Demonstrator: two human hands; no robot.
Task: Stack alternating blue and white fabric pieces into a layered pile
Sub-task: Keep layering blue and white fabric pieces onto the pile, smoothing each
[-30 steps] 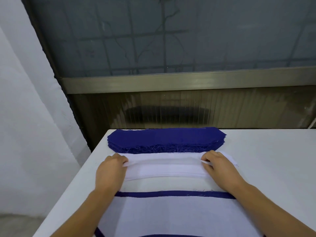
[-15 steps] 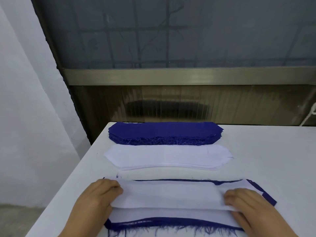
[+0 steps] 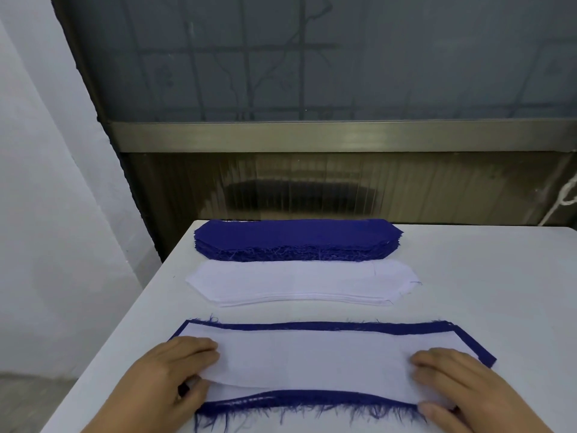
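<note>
The top white piece point(image 3: 312, 367) lies on the layered pile point(image 3: 312, 401) at 6 o'clock on the bench point(image 3: 499, 292). It could slide crooked if one hand pulls harder. The left hand point(image 3: 175, 373) and right hand point(image 3: 452, 382) each pinch an end with bent fingers.

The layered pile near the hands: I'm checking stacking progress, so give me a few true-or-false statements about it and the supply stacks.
1. A white piece tops the layered pile. True.
2. The blue stack lies nearer the person than the white stack. False: it lies farther.
3. Both hands, left hand and right hand, rest on the white piece's ends. True.
4. The right hand lifts a blue piece. False: it holds the white piece.
</note>
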